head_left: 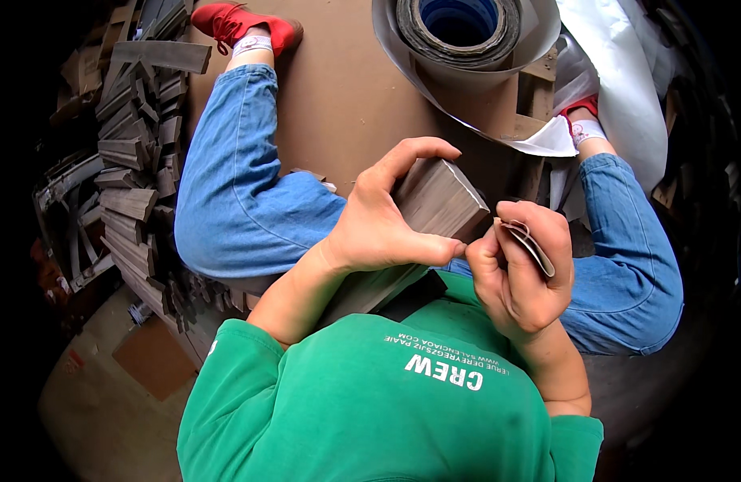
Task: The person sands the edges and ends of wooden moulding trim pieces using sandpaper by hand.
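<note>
A thick grey board with wood grain (442,201) slants up from my lap, its end pointing away from me. My left hand (378,221) grips it near that end, with the fingers over the far side and the thumb along the near edge. Close to the board's right corner, my right hand (521,281) is closed round a small folded sheet (532,249), thin and greyish, possibly sandpaper. The right fingertips are beside the left thumb; whether they touch the board is hard to see.
Many short grey wood-grain pieces (129,177) lie heaped at the left. A large roll of sheeting (467,72) stands ahead on a wooden pallet (535,100). White plastic film (627,80) hangs at the right. Brown board (330,88) covers the surface between my legs.
</note>
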A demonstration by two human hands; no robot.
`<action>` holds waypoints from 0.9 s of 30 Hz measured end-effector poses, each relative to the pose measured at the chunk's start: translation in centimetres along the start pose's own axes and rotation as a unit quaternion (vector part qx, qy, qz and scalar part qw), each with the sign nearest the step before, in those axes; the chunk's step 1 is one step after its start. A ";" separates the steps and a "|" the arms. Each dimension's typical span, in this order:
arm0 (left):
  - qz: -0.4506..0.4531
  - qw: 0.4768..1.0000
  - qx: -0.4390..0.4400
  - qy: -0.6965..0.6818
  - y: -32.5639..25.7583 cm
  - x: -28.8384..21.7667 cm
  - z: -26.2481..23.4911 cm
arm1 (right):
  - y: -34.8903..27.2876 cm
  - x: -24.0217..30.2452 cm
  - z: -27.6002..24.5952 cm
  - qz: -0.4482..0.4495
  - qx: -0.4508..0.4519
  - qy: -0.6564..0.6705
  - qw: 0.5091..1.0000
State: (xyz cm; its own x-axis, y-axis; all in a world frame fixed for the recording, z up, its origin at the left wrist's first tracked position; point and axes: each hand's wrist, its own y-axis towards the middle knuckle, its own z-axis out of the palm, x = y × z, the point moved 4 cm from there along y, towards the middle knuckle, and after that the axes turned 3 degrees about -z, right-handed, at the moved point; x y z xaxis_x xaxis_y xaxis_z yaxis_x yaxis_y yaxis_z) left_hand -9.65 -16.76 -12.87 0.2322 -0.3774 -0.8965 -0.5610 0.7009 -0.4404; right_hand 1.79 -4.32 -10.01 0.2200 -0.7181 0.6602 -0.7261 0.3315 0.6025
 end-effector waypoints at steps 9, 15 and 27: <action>-0.041 0.998 0.010 -0.037 0.3 0.2 -1.1 | 0.0 -0.7 -1.2 0.209 0.022 0.129 0.969; 0.014 0.990 0.074 -0.123 0.1 0.4 -1.4 | -2.2 -2.8 -1.0 0.397 0.058 0.333 0.853; 0.142 0.907 0.187 -0.350 0.1 0.2 -1.1 | -2.7 -4.6 -0.8 0.489 -0.004 0.463 0.739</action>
State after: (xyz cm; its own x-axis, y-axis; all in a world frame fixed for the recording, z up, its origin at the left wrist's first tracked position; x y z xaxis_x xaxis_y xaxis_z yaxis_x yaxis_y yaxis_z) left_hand -10.50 -17.41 -13.04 0.6414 0.2352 -0.7303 -0.3993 0.9151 -0.0560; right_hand 3.22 -1.42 -14.36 -0.0545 0.5926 0.8036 -0.8298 0.4209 -0.3666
